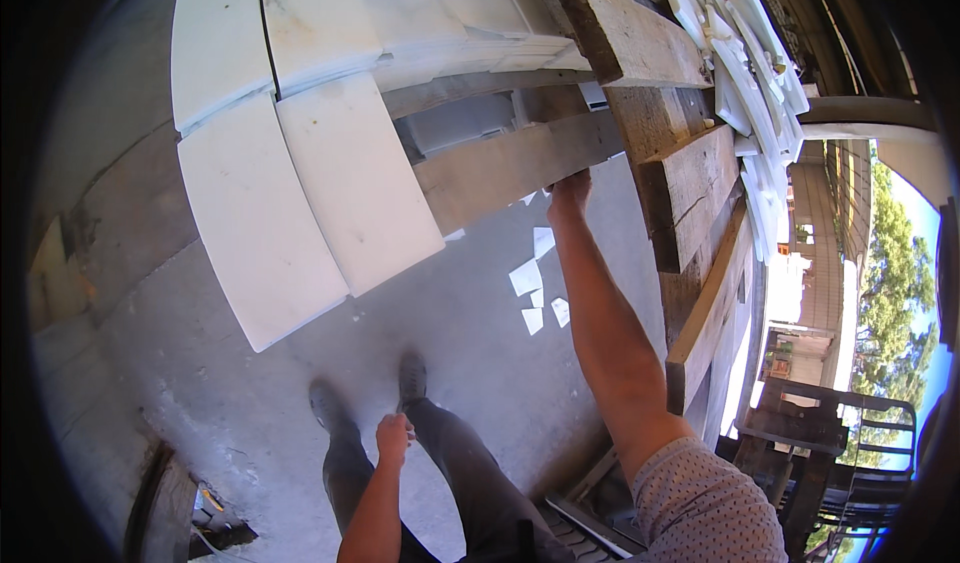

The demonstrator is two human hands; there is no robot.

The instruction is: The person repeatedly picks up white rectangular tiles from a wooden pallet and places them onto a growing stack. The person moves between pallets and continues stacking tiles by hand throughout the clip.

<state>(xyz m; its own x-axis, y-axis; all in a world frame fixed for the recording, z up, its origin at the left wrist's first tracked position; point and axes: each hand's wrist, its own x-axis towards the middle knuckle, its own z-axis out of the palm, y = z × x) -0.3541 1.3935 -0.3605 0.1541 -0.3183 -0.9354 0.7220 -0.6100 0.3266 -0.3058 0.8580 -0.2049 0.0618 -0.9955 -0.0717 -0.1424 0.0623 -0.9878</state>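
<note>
My right arm is stretched forward, and my right hand (570, 193) meets the near edge of a wooden plank (510, 158). Its fingers curl at that edge and are partly hidden. Low in front of my legs, my left hand (394, 439) is closed; whatever may be in it is too small to make out. Stacks of white stone tiles (360, 173) lie ahead on the left, level with the plank. Broken white tile pieces (525, 277) are scattered on the floor below my right forearm.
Thick rough timbers (690, 188) rise along the right, with white offcuts (765, 93) piled beyond them. A forklift-like metal frame (835, 443) stands at lower right. My shoes (411, 375) are on the grey concrete floor (260, 403). A dark-edged opening (215, 518) is at lower left.
</note>
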